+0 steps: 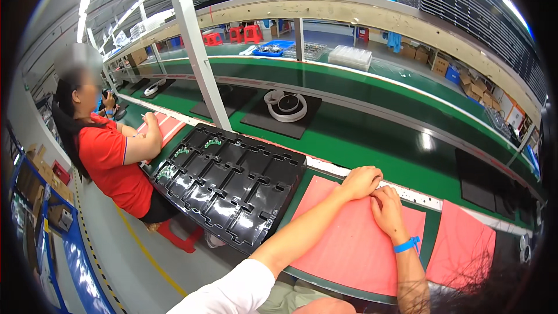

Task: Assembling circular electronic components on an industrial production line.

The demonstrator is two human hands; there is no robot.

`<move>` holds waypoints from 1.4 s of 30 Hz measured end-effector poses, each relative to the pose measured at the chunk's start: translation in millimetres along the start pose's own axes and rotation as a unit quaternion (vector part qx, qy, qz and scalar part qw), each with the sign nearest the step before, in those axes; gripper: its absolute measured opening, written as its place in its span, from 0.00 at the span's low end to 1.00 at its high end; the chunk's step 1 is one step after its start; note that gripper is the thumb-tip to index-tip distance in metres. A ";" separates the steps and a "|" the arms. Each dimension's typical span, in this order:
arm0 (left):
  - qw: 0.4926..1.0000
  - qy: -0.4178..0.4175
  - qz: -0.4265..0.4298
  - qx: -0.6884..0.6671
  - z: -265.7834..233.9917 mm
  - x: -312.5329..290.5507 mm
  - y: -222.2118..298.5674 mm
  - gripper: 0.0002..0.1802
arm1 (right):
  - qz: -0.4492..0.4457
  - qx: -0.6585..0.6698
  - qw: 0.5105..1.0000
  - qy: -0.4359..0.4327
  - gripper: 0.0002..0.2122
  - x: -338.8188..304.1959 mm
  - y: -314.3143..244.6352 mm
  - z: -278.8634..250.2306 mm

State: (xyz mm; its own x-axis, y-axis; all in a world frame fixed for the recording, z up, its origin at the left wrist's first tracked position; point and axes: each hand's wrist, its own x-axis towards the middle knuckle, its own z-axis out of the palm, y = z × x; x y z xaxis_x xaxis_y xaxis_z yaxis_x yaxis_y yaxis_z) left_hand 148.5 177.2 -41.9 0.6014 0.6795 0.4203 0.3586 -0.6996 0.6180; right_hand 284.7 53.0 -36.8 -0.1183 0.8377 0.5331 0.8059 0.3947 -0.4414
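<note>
My left hand (361,182) rests at the far edge of a pink mat (349,238), by the white rail (415,196) of the bench. Its fingers are bent and pressed together, with the tips turned down out of sight. Close beside it on the right is my right hand (388,210), its fingers curled over the same edge. A blue wristband (407,245) circles my right wrist. Whatever the fingers hold, if anything, is hidden. Left of my forearm lies a black moulded tray (232,177) with several compartments; a few green curved circuit boards (213,142) sit at its far left end.
Past the rail runs a green conveyor (360,145), with a white ring-shaped part (285,106) on a dark pad. Another pink sheet (462,244) lies at the right. A co-worker in a red shirt (116,157) sits at the left. A grey post (197,46) rises beyond the tray.
</note>
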 end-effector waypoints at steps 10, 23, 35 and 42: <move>1.000 0.008 -0.005 -0.014 2.9 0.9 4.6 0.12 | -0.005 0.002 1.000 0.006 0.08 -2.6 4.8 -1.8; 0.999 0.032 0.023 -0.012 8.5 -2.1 -1.0 0.12 | -0.018 -0.005 1.000 0.010 0.07 -2.8 1.9 -0.9; 1.000 0.016 0.011 -0.007 3.7 2.6 0.1 0.12 | -0.005 -0.005 1.000 -0.001 0.07 0.6 -1.8 -6.2; 1.000 0.017 0.011 -0.007 3.1 0.6 -4.2 0.12 | -0.012 0.004 1.000 0.003 0.07 2.3 -2.4 -1.2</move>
State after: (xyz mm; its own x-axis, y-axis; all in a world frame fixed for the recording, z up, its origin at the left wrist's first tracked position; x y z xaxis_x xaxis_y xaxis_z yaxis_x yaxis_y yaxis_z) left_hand 149.6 179.8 -46.3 0.5845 0.6709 0.4564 0.3345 -0.7117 0.6177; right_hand 283.2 53.5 -33.6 -0.1330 0.8257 0.5481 0.7987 0.4168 -0.4340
